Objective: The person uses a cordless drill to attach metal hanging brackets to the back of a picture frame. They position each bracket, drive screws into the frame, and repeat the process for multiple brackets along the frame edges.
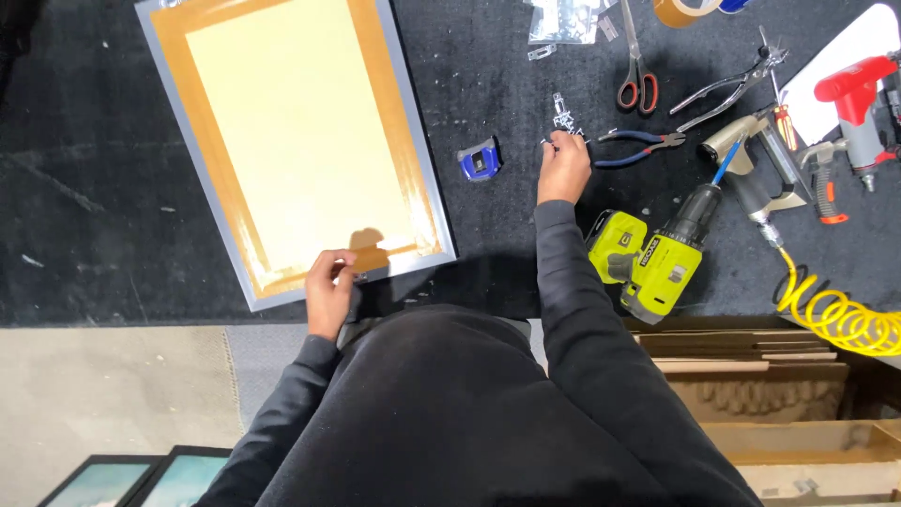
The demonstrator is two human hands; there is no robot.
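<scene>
A grey picture frame [427, 178] lies face down on the black table, its back covered by a tan and brown board. My left hand [328, 286] rests on the frame's near edge, fingers curled against it. My right hand [563, 167] reaches forward to a small pile of metal clips [566, 118], its fingertips pinched at them; whether it holds one I cannot tell. A small blue tape measure [480, 161] sits between the frame and my right hand.
Blue-handled pliers [638, 144] lie just right of my right hand. A lime-green cordless drill [657, 258], red-handled scissors [637, 75], silver pliers [732, 86], an air tool with yellow coiled hose [835, 314] and a tape roll [680, 11] lie right. Cardboard [751, 376] sits below the table.
</scene>
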